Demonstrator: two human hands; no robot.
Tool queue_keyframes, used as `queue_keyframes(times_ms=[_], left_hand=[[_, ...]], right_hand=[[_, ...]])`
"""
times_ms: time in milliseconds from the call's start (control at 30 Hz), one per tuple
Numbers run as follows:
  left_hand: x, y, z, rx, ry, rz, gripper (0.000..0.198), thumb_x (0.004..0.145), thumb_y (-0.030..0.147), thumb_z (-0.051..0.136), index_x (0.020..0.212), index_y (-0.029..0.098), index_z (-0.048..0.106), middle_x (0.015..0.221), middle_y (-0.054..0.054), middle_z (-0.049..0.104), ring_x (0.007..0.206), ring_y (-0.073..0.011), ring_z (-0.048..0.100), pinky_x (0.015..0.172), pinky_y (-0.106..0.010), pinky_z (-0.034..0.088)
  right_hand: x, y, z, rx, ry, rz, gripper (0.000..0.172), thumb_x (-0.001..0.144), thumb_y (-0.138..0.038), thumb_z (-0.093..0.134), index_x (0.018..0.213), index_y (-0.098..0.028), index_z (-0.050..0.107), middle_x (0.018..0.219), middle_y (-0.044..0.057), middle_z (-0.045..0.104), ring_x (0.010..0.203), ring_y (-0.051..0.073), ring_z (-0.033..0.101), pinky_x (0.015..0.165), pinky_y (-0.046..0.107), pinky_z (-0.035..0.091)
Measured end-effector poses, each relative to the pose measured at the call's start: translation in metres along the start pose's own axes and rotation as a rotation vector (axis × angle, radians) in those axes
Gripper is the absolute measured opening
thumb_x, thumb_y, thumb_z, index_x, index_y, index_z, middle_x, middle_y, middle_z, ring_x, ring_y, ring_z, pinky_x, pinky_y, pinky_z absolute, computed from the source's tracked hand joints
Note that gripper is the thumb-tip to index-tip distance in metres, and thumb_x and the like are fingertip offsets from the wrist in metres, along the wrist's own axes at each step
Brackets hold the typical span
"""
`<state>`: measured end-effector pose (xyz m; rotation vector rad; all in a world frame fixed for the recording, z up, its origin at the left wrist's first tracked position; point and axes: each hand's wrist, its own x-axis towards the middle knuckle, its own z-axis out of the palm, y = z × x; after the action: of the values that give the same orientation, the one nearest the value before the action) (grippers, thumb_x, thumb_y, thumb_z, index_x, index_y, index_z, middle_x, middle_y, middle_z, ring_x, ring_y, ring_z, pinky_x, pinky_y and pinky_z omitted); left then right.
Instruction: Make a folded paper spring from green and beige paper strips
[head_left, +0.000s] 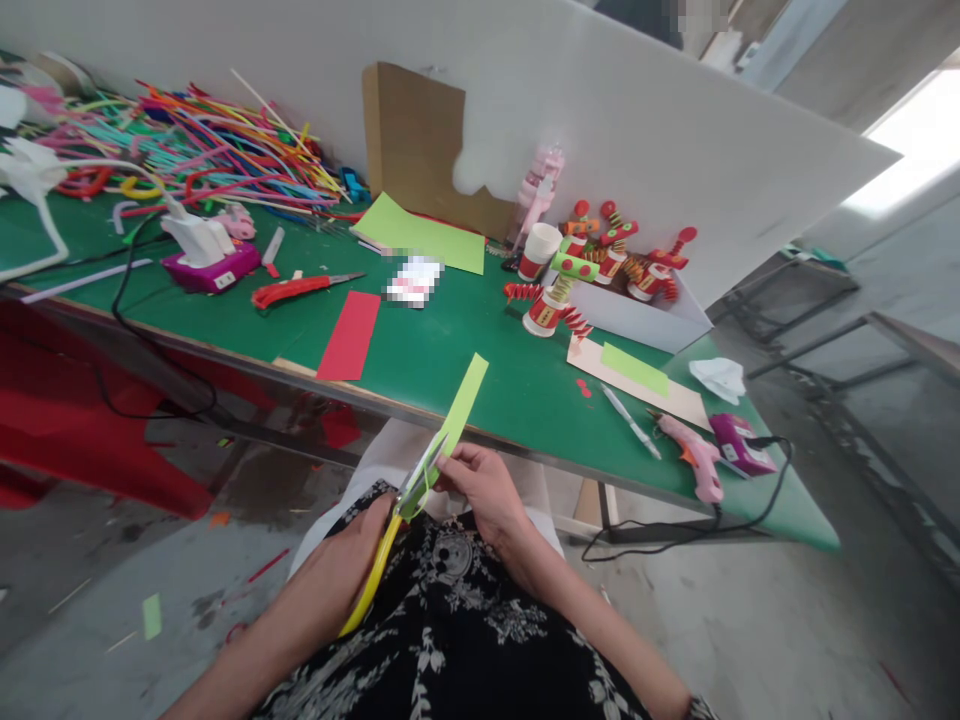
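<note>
Scissors (390,530) with yellow handles sit in the left hand (352,560), low over the person's lap. The fingers are curled tight around the handles. The blades are open a little and bite into the bottom end of a long green paper strip (457,410). The right hand (484,485) pinches that same end of the strip with its fingers closed on it, just beside the blades. The strip points up and away, over the edge of the green table (450,340).

On the table lie a red paper piece (350,335), a red knife (300,290) and a green sheet (420,235). A big heap of bright sticks (210,140) is at the far left. Little red cup toys (600,265) stand by a white box (645,320). A pink glue gun (694,455) lies near the right edge.
</note>
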<state>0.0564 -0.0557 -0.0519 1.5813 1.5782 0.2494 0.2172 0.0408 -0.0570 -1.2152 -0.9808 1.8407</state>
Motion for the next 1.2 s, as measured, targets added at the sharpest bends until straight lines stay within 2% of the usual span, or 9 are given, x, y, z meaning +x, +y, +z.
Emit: queue_keyframes(times_ms=[100, 267, 600, 767, 967, 1100, 1200], left_hand=[[0.002, -0.005, 0.002, 0.021, -0.008, -0.018, 0.041, 0.085, 0.031, 0.031, 0.122, 0.018, 0.042, 0.099, -0.012, 0.07, 0.089, -0.0268, 0.068, 0.077, -0.034, 0.048], [0.003, -0.012, 0.007, -0.006, 0.027, 0.046, 0.037, 0.085, 0.031, 0.029, 0.116, 0.019, 0.044, 0.098, -0.013, 0.069, 0.086, -0.0267, 0.068, 0.075, -0.035, 0.047], [0.006, -0.01, 0.007, 0.082, 0.025, -0.013, 0.034, 0.085, 0.028, 0.032, 0.115, 0.018, 0.046, 0.079, -0.006, 0.067, 0.075, -0.0256, 0.067, 0.068, -0.033, 0.044], [0.005, -0.017, 0.01, 0.051, 0.073, 0.035, 0.039, 0.082, 0.029, 0.037, 0.118, 0.019, 0.049, 0.083, -0.008, 0.069, 0.076, -0.0262, 0.067, 0.068, -0.032, 0.048], [0.001, -0.026, 0.014, 0.061, 0.072, 0.0, 0.041, 0.085, 0.031, 0.038, 0.124, 0.021, 0.047, 0.097, -0.01, 0.073, 0.085, -0.0258, 0.069, 0.074, -0.033, 0.05], [0.003, -0.034, 0.018, 0.014, 0.128, 0.131, 0.044, 0.088, 0.035, 0.037, 0.129, 0.021, 0.043, 0.103, -0.013, 0.072, 0.088, -0.0256, 0.07, 0.073, -0.032, 0.052], [0.006, -0.039, 0.022, 0.001, 0.201, 0.247, 0.039, 0.091, 0.036, 0.031, 0.125, 0.021, 0.045, 0.1, -0.012, 0.072, 0.085, -0.0243, 0.07, 0.072, -0.031, 0.053]], right_hand=[[0.0, 0.0, 0.0, 0.002, -0.003, -0.004, 0.032, 0.056, -0.043, 0.086, 0.062, -0.017, 0.068, 0.057, -0.002, 0.064, 0.052, 0.01, 0.054, 0.06, 0.025, 0.048], [0.001, 0.001, -0.001, 0.002, -0.019, -0.009, 0.033, 0.057, -0.044, 0.085, 0.062, -0.017, 0.068, 0.058, -0.003, 0.063, 0.051, 0.009, 0.054, 0.06, 0.024, 0.047], [0.001, 0.001, -0.001, 0.007, -0.024, -0.009, 0.034, 0.057, -0.045, 0.086, 0.062, -0.017, 0.067, 0.059, -0.002, 0.064, 0.052, 0.009, 0.054, 0.06, 0.024, 0.048], [0.002, -0.001, -0.002, 0.002, -0.029, -0.007, 0.031, 0.06, -0.043, 0.084, 0.065, -0.017, 0.069, 0.062, -0.001, 0.066, 0.054, 0.01, 0.056, 0.062, 0.025, 0.048], [0.009, -0.013, -0.007, 0.014, 0.026, -0.057, 0.028, 0.064, -0.042, 0.081, 0.068, -0.017, 0.07, 0.067, 0.001, 0.069, 0.06, 0.012, 0.059, 0.065, 0.026, 0.049], [0.01, -0.012, -0.007, -0.007, 0.008, -0.065, 0.03, 0.063, -0.044, 0.082, 0.068, -0.017, 0.069, 0.066, 0.0, 0.068, 0.057, 0.01, 0.057, 0.063, 0.025, 0.049], [0.008, -0.008, -0.006, -0.005, 0.016, -0.05, 0.034, 0.061, -0.046, 0.083, 0.068, -0.017, 0.068, 0.064, 0.0, 0.067, 0.055, 0.01, 0.056, 0.061, 0.024, 0.048]])
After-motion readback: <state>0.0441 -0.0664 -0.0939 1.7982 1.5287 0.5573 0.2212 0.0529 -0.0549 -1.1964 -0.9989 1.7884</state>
